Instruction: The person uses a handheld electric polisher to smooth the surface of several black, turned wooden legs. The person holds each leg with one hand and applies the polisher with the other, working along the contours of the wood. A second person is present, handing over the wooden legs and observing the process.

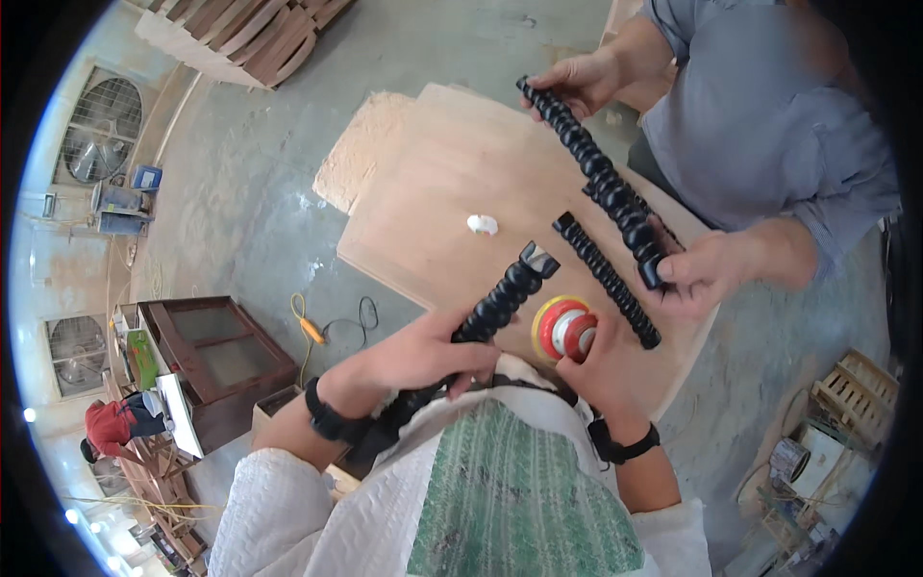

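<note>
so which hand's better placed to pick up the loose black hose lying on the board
Right, probably. The right hand sits just below the loose hose, though it holds a red roll. The left hand already grips another hose.

Woodworking workshop — plywood sheets [452, 183], stacked timber [255, 34], wall fans [101, 125], concrete floor [250, 221]

Small white crumpled lump [482, 224] lies on pale plywood table [433, 183]. Dark brown glass-fronted wooden cabinet [216, 361] and yellow-handled cable [312, 330] rest on grey concrete floor [260, 173].

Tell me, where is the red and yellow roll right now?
The red and yellow roll is low and centre-right, in the right hand, beside the black ribbed hose gripped by the left hand.
</note>
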The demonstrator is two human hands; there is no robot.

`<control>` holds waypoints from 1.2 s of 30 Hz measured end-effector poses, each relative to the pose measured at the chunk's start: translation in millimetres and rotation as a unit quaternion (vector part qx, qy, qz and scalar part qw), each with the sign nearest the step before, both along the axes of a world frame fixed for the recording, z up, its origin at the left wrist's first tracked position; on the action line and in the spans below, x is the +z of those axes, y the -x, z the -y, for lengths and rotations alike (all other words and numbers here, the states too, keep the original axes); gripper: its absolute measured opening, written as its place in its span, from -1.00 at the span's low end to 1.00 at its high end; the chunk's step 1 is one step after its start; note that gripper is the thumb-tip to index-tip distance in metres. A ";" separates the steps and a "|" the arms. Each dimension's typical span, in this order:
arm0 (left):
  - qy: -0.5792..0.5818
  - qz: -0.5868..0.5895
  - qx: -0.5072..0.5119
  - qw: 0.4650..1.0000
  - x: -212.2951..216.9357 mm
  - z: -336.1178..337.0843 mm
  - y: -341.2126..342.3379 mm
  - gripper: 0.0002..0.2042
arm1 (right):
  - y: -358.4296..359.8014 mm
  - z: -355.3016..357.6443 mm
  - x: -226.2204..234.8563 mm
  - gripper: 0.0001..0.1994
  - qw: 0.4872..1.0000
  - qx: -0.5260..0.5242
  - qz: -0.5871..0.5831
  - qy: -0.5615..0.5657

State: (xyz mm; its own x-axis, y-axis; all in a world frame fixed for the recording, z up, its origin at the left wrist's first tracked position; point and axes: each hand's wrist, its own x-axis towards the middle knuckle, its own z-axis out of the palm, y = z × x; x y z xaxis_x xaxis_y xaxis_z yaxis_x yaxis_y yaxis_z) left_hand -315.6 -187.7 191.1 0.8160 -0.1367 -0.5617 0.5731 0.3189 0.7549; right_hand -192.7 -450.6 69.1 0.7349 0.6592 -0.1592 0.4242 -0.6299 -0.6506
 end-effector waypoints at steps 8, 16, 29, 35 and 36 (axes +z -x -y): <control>-0.250 0.052 -0.152 0.955 -21.0 5.0 -3.1 -0.65 | -1.7 31.9 32.5 -0.33 0.995 -0.071 0.011 -0.076; 0.089 0.074 0.247 0.962 -13.8 -19.3 -9.3 -0.71 | -7.4 24.8 45.1 -0.28 0.996 -0.050 0.018 -0.065; 0.126 0.144 0.650 0.735 3.9 -42.7 -52.3 -0.74 | -23.9 -6.8 39.4 -0.28 0.993 0.079 0.083 -0.018; 0.074 0.163 0.661 0.729 2.4 -15.1 -67.2 -0.74 | 11.5 -57.0 116.9 -0.44 0.839 0.046 -0.387 -0.380; 0.066 0.162 0.661 0.730 4.0 -11.5 -69.8 -0.74 | 12.1 -60.9 116.8 -0.47 0.846 0.036 -0.372 -0.381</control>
State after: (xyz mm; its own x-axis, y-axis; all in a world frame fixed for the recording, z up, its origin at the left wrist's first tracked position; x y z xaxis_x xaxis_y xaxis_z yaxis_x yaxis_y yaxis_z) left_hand -245.8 -176.2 195.1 0.3717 0.8545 -0.3629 -0.5031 0.5140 0.6948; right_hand -204.8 -389.8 186.0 0.5719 0.8173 -0.0698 -0.2624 0.1017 -0.9596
